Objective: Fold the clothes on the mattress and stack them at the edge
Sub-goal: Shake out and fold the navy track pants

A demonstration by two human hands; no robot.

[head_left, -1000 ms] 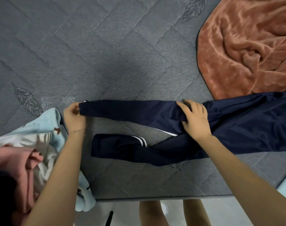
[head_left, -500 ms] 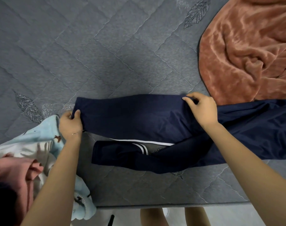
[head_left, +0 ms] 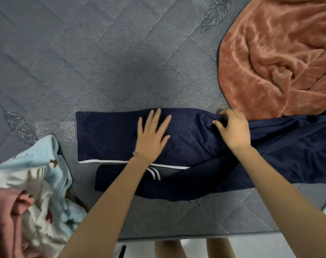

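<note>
Lying lengthwise left-to-right, cuffs leftward, navy trousers (head_left: 106,135) bear flat left hand (head_left: 152,135); right hand (head_left: 234,129) pinches them.

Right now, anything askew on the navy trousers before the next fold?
Yes. The dark navy track trousers are uneven: the lower leg runs diagonally under the flattened upper leg, its cuff stopping short, grey quilted mattress showing between them. The left hand presses flat; the right hand grips bunched fabric.
</note>
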